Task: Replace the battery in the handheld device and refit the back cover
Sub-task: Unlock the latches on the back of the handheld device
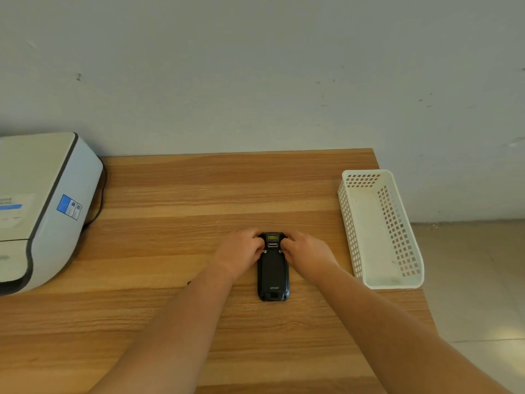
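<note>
A black handheld device (273, 273) lies face down on the wooden table (176, 194), its back cover on and its scanner end pointing away from me. My left hand (241, 248) grips the far left side of the device, fingers curled near the left screw. My right hand (305, 248) grips the far right side in the same way, by the right screw. No loose battery is in view.
A white perforated plastic basket (366, 223) stands at the table's right edge, with nothing in it. A white and grey printer (42, 209) with a black cable sits at the left. A grey wall runs behind the table; tiled floor shows at the right.
</note>
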Available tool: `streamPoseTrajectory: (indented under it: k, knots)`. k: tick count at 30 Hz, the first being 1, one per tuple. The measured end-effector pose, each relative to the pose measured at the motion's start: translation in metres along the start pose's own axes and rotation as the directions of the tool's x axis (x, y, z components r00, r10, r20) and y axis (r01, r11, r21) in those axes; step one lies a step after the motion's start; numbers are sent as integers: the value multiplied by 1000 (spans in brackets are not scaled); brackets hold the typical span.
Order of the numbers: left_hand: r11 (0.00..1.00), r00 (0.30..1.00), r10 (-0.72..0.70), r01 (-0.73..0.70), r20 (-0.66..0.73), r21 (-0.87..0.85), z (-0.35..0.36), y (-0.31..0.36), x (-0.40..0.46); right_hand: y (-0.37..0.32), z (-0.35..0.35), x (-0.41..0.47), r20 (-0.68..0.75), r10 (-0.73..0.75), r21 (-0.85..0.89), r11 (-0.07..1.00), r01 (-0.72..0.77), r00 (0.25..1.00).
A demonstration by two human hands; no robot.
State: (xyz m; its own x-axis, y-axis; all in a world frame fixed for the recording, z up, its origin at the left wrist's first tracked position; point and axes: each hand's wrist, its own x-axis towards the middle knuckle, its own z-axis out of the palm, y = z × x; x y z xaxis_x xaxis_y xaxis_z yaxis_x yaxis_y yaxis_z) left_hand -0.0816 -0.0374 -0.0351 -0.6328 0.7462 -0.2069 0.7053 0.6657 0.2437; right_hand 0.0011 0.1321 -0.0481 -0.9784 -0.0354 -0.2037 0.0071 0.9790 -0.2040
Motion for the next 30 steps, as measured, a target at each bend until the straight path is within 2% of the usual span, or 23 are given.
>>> streamPoseTrajectory:
  k: [17, 30]
  knots:
    - [998, 998, 16, -20, 61, 66, 5, -2, 5, 5, -1, 6, 65, -125, -194, 972, 135, 990]
    - [999, 999, -23, 22, 32, 43, 11, -1, 6, 11, 6, 9, 94, -172, -281, 940, 192, 981]
